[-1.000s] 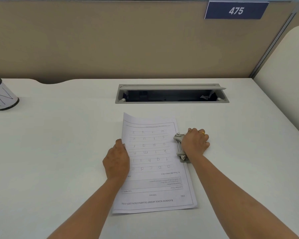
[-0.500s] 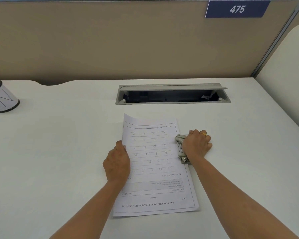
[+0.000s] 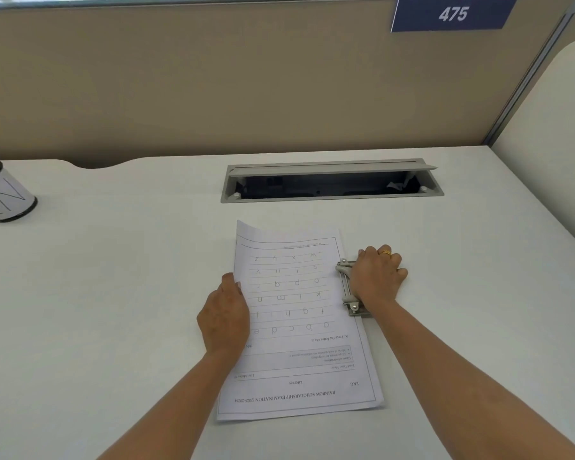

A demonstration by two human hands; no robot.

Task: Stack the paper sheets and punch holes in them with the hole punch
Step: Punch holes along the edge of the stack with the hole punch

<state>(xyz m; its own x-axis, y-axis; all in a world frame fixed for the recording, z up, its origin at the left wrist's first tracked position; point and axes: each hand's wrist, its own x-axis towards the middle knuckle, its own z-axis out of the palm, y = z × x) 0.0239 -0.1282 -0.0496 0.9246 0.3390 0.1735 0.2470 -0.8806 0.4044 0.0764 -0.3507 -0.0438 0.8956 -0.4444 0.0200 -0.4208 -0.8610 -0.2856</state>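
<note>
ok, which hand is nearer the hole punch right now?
Right. The right hand lies on top of the hole punch at the right edge of the paper sheets. The left hand rests on their left edge, apart from it.

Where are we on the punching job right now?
Done: the paper sheets lie squared in one stack on the desk, with their right edge in the hole punch. In hand: the right hand bears down on the punch while the left hand steadies the stack's left edge. Left: no holes show, since the punch covers that edge, so finishing the press and pulling the sheets out remain.
</note>
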